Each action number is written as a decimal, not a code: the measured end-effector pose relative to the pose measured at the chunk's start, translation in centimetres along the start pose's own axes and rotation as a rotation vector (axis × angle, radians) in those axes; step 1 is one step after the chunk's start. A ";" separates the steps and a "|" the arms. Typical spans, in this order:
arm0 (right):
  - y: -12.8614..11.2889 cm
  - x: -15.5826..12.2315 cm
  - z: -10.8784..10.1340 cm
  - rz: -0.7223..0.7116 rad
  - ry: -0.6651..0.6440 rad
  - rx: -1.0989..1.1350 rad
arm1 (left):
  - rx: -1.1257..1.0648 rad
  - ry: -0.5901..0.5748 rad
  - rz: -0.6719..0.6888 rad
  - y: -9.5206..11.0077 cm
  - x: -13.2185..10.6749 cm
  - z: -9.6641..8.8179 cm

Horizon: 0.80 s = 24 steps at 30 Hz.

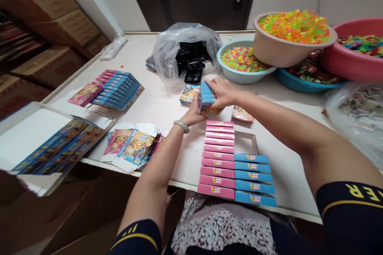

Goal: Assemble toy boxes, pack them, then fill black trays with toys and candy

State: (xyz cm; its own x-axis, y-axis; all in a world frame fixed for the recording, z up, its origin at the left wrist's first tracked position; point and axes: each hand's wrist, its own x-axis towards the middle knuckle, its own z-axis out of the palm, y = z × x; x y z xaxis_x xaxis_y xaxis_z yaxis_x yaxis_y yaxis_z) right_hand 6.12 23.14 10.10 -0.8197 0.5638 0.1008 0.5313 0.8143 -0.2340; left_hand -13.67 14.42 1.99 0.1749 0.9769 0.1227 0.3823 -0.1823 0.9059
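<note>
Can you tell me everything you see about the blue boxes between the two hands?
The blue boxes are bunched together, with plain light-blue sides showing and some colourful printing low down. They look like thin, smooth card. The left hand and the right hand hold them from either side, just right of a small stack of picture boxes. Fingers hide too much to count them or tell if they touch the table.

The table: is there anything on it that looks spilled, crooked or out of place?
Yes: a small red piece lies alone on the table, left of the clear bag, like a stray; the beige bowl looks tilted, overlapping the pale blue bowl.
</note>
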 end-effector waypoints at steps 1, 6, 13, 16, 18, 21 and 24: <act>0.1 -1.7 -1.7 0.031 0.100 0.020 | 0.104 0.024 -0.003 1.6 -0.9 -0.7; -0.4 -13.9 -8.9 0.127 0.279 0.079 | 0.370 -0.133 0.208 11.2 -9.1 1.3; 0.1 -20.4 -4.9 0.201 0.003 0.243 | 0.628 -0.496 0.232 15.3 -16.1 11.7; 0.3 -19.0 -3.4 0.178 -0.067 0.287 | 0.729 -0.461 0.206 14.5 -16.3 12.3; 0.3 -17.9 -3.2 0.154 -0.113 0.284 | 0.776 -0.442 0.216 14.3 -16.4 12.1; -0.1 -16.5 -3.2 0.174 -0.167 0.236 | 0.824 -0.423 0.240 14.4 -16.4 11.8; -1.1 -15.6 -2.3 0.221 -0.193 0.168 | 0.840 -0.419 0.275 14.4 -16.4 11.7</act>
State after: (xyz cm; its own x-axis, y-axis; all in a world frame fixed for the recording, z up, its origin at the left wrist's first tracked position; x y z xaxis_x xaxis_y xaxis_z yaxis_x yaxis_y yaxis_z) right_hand 18.82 13.79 11.04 -0.7227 0.6744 -0.1512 0.6709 0.6321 -0.3876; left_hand -0.39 -5.55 8.29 0.6007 0.7994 -0.0148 0.7735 -0.5764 0.2636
